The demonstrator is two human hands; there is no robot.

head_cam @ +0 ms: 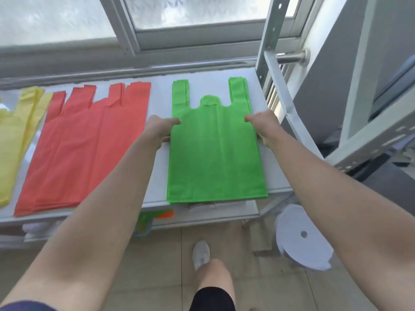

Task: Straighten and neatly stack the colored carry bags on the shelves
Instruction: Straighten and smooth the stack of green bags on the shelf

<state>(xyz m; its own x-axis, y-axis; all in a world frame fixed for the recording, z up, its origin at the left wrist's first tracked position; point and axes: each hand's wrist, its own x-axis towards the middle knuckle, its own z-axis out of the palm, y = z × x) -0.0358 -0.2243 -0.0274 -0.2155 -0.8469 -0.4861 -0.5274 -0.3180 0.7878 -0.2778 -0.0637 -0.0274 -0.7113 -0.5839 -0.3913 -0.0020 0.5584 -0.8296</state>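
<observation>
A stack of green carry bags (pixel 215 151) lies flat on the white shelf (pixel 160 167), handles pointing towards the window. My left hand (pixel 160 129) pinches the stack's left edge, thumb on top and fingers underneath. My right hand (pixel 261 123) pinches the right edge the same way. Left of the green stack lies a spread pile of red bags (pixel 85 144), its handles uneven. A pile of yellow bags (pixel 15 140) lies at the far left, partly cut off by the frame.
A grey metal upright (pixel 267 48) stands at the shelf's right rear corner, with a window behind. A lower shelf (pixel 215 212) holds white, green and orange items. A stack of white round pieces (pixel 301 239) sits on the tiled floor at the right.
</observation>
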